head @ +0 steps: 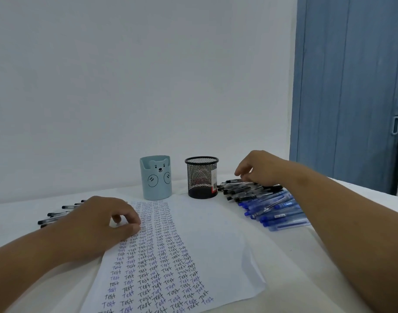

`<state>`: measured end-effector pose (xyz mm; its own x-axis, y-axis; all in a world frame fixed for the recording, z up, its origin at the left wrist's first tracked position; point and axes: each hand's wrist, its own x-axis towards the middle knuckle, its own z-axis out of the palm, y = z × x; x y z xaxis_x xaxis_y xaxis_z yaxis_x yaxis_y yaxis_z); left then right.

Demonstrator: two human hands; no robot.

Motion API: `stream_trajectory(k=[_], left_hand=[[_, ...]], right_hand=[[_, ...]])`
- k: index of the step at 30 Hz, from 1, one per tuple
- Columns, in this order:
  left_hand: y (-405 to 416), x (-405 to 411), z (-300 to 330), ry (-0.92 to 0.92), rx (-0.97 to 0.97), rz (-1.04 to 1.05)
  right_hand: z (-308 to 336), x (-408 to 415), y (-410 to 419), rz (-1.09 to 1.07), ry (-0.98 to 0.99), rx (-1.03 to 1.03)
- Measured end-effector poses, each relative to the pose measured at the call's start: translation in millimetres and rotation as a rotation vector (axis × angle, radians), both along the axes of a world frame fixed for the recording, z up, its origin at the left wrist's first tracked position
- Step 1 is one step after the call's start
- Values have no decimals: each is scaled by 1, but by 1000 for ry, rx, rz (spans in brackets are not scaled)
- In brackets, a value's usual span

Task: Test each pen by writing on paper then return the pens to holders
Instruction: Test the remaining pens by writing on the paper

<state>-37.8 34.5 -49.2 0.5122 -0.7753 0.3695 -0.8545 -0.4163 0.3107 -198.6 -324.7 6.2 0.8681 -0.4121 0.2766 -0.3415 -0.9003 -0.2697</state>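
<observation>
Her right hand (256, 170), fingers loosely spread and holding nothing, hovers on the black pens (245, 188) lying crosswise near the tabletop's right edge; left hand (103, 222) presses the paper (193, 245).

The word "Test" is handwritten again and again in columns on the paper (171, 256), in black and blue ink, just in front of the bear holder (156, 180). A white barcode sticker (214, 180) is seen on the mesh holder (201, 177) right of the bear holder; its print is too small to be read. White markings on the blue pens (277, 211) are illegible.
</observation>
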Motion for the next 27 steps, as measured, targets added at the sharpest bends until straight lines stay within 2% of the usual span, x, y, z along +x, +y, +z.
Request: stream_trajectory(k=[8,13,16,21,27], left_hand=[[1,0,2,7,5,-12],[4,4,6,11,-19,-9],[10,13,10,22,-78,32],[26,30,15,30,-180,127],[50,50,15,21,-4,297]], right_hand=[[-3,3,-1,-9,-14,-25],[3,11,33,83,-183,-112],[2,18,76,213,-264,-83],[-10,38,140,438,-200,-50],[-17,77,178,646,3,-150]])
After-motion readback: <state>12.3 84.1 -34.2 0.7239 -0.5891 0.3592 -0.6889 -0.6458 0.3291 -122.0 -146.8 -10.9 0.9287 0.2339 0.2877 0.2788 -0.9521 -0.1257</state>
